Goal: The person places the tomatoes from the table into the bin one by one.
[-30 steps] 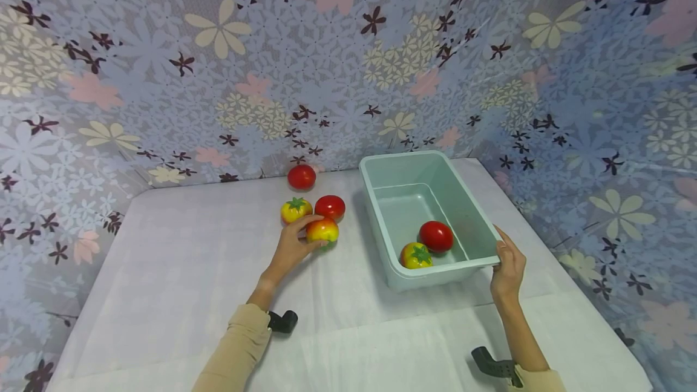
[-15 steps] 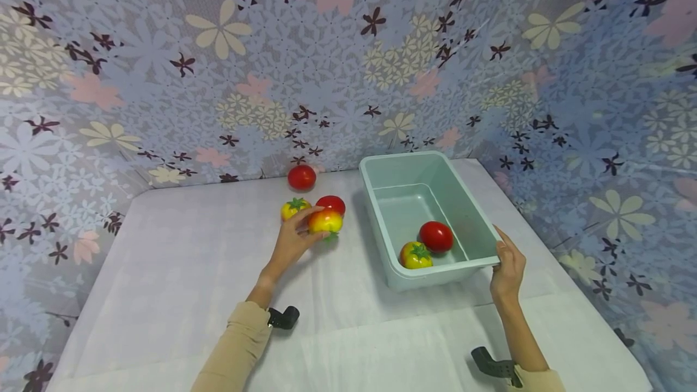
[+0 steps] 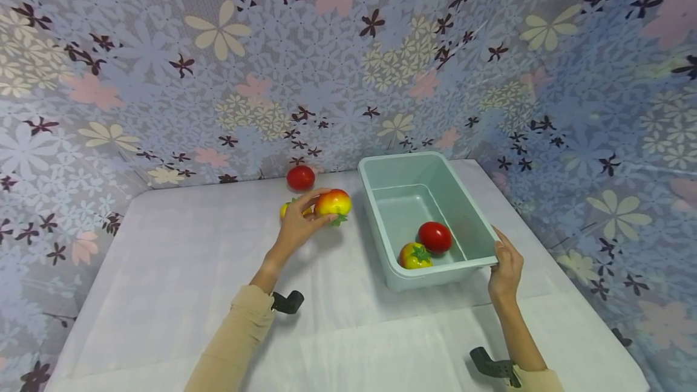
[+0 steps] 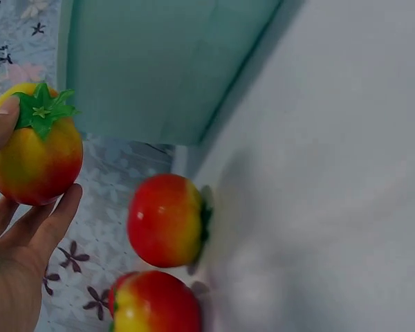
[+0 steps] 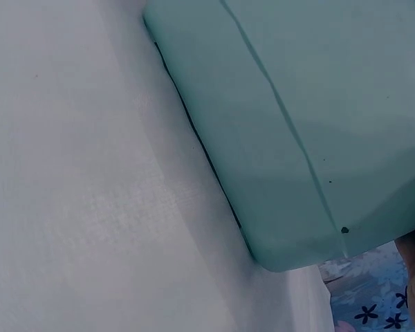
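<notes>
My left hand [image 3: 296,227] pinches a red-and-yellow tomato [image 3: 333,203] with a green leafy top, thumb on one side and fingers on the other. The left wrist view shows this tomato [image 4: 38,152] raised above the white table. Just behind the hand, a yellowish tomato [image 3: 284,209] is mostly covered. A red tomato [image 3: 301,178] lies farther back. At the right, my right hand [image 3: 506,268] grips the near right corner of a pale green plastic tub [image 3: 377,222]. Inside the tub lie a red tomato [image 3: 435,237] and a yellow-red one [image 3: 415,256].
White cloth covers the table [image 3: 179,271]. Flowered fabric [image 3: 327,77] hangs at the back and along the right side. In the left wrist view, more tomatoes [image 4: 167,220] sit close together below the held one. The tub's wall [image 5: 277,138] fills much of the right wrist view.
My left hand has lifted its tomato and carried it slightly up and right, so it now covers the red tomato behind. The right hand and tub stay nearly still.
</notes>
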`<state>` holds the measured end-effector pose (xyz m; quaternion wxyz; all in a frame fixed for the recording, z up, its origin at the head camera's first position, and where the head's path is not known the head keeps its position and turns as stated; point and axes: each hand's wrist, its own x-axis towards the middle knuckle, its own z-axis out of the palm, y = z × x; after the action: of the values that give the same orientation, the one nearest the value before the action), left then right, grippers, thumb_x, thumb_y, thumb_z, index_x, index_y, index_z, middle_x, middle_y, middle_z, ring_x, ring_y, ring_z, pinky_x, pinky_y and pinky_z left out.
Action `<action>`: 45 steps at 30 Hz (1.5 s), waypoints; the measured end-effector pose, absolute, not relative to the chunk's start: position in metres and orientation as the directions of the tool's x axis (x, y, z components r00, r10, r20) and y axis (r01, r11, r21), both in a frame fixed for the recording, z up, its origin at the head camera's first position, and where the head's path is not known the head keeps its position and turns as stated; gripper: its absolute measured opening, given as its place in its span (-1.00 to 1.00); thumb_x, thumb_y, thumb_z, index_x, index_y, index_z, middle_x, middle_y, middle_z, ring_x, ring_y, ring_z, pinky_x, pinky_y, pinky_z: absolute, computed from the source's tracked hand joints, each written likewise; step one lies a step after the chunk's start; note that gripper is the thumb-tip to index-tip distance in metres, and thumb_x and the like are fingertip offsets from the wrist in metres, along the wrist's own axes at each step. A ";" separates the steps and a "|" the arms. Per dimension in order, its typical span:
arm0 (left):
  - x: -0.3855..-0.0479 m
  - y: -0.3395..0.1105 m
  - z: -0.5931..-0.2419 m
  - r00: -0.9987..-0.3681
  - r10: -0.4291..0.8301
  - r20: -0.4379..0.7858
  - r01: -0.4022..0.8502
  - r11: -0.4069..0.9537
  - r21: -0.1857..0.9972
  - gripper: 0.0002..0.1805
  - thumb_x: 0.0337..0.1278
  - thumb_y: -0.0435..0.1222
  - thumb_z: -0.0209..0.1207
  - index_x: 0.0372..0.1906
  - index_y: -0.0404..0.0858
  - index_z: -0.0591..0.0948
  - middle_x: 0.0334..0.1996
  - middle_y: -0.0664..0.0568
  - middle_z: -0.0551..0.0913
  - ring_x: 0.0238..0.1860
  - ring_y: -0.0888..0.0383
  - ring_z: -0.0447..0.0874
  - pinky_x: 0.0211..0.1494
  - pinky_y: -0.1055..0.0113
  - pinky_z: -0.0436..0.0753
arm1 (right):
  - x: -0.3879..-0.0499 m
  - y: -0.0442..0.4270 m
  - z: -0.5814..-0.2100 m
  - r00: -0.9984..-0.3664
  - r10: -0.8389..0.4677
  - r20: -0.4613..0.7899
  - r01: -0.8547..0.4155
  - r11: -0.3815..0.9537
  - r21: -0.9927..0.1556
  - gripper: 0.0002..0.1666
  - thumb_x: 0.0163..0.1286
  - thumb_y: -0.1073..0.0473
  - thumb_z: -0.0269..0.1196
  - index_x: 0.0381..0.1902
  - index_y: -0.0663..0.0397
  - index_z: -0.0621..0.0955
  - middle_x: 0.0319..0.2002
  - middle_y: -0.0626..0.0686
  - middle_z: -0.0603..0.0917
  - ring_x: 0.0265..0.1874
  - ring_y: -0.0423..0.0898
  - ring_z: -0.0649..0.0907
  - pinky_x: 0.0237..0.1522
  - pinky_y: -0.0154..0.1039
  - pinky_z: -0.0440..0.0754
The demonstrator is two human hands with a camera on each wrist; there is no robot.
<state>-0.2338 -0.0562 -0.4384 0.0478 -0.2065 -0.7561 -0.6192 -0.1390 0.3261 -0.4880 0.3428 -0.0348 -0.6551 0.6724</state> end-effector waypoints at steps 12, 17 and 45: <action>-0.227 -0.037 -0.401 -0.857 0.306 0.414 0.448 0.049 0.893 -0.45 0.06 -0.46 0.34 0.22 -0.41 0.51 0.22 -0.24 0.53 0.28 -0.15 0.47 0.26 -0.05 0.54 | -0.139 0.326 -0.487 -0.760 0.516 0.395 -0.418 0.077 -0.905 -0.47 0.42 0.27 -0.17 0.14 0.55 0.51 -0.12 -0.15 0.74 -0.27 -0.23 0.67 -0.36 -0.52 0.64; -0.229 -0.028 -0.394 -0.854 0.319 0.411 0.447 0.045 0.893 -0.45 0.07 -0.45 0.35 0.22 -0.38 0.52 0.23 -0.21 0.52 0.28 -0.14 0.47 0.24 -0.05 0.56 | -0.138 0.325 -0.487 -0.760 0.523 0.385 -0.426 0.046 -0.903 -0.47 0.42 0.28 -0.16 0.13 0.58 0.50 -0.13 -0.13 0.74 -0.27 -0.21 0.67 -0.35 -0.50 0.65; -0.261 0.034 -0.407 -0.767 0.449 0.458 0.546 0.081 0.834 -0.46 0.05 -0.33 0.39 0.20 -0.15 0.56 0.26 -0.01 0.53 0.24 0.05 0.49 0.24 0.05 0.58 | -0.137 0.327 -0.487 -0.766 0.506 0.396 -0.413 0.085 -0.907 -0.47 0.44 0.27 -0.18 0.15 0.56 0.49 -0.12 -0.15 0.74 -0.27 -0.23 0.67 -0.35 -0.50 0.64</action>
<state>-0.2614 0.0344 -0.4070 0.0413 -0.3390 -0.7342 -0.5869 -0.1374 0.3268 -0.4868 0.3402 -0.0357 -0.6532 0.6755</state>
